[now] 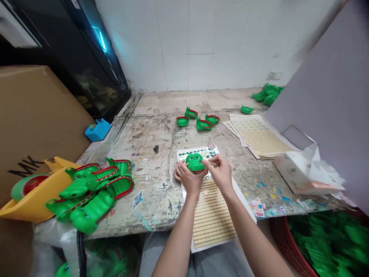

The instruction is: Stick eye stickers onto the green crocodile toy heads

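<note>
Green plastic crocodile head (195, 161) is facing the worker above the upper part of a sticker sheet (213, 219) on the tabletop (155, 130); whether it is touching the paper, I cannot tell. Working well here probably means bracing the head firmly and using light, exact fingertip contact at the snout's side. The left hand (188, 175) is curling partly closed around the head's lower side, gripping it. The right hand (220, 171) is holding thumb and forefinger close together beside the snout; anything between them is too small to tell.
</note>
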The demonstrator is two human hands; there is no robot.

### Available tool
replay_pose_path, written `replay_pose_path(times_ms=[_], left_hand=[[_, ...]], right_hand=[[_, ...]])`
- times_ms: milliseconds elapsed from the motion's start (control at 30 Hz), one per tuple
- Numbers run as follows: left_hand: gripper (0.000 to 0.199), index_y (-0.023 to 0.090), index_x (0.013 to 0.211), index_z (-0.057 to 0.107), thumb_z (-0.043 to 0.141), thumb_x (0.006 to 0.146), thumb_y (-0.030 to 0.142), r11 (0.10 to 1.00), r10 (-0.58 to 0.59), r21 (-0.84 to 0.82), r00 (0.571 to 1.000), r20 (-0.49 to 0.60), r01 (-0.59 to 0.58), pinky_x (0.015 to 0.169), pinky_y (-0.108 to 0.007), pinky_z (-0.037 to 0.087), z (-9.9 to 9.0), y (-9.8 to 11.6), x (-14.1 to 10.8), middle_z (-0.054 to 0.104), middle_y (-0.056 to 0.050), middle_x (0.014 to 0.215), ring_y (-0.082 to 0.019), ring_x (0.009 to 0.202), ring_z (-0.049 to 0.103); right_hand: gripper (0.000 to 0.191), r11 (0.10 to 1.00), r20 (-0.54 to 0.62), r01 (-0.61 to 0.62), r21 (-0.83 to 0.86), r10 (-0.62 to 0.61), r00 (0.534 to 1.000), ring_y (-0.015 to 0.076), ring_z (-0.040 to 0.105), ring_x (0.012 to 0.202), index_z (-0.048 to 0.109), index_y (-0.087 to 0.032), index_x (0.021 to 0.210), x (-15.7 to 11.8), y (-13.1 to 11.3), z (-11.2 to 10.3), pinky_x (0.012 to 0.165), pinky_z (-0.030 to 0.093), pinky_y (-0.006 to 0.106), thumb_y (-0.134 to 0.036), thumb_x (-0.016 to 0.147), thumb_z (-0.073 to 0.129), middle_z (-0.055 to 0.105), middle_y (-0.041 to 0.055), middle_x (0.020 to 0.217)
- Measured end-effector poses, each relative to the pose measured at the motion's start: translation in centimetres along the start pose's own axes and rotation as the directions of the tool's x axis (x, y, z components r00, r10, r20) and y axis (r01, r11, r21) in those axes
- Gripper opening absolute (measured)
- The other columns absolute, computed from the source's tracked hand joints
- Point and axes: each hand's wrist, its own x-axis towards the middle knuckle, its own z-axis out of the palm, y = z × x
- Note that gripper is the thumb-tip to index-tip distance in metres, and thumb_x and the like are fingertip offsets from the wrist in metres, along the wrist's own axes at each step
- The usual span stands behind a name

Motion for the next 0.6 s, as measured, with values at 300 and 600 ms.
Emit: replay_pose_path(times_ms=[300,600], left_hand=[[0.030,0.018,0.097,0.046,0.056,0.072,0.033,1.000,-0.029,0.010,0.998,0.046,0.029,0.106,-0.043,0.020,-0.3,0.2,0.1,0.058,-0.011,0.115,-0.026,0.122,0.044],[0.015,0.019,0.095,0.047,0.049,0.082,0.027,0.997,-0.073,0.013,0.994,0.082,0.072,0.105,-0.041,0.021,-0.3,0.2,0.2,0.061,-0.008,0.111,-0.021,0.112,0.051]], right_hand=[[0.029,0.997,0.011,-0.048,-0.058,0.049,0.999,0.0231,0.052,0.080,0.054,-0.019,0.065,-2.7,-1.2,1.1,0.076,0.033,0.033,-0.045,0.068,0.067,0.063,0.0023,0.070],[0.032,0.958,-0.029,0.075,-0.277,-0.086,0.996,0.0225,0.050,0.082,0.052,-0.018,0.070,-3.6,-1.4,1.8,0.075,0.025,0.033,-0.048,0.082,0.054,0.064,0.0040,0.075]])
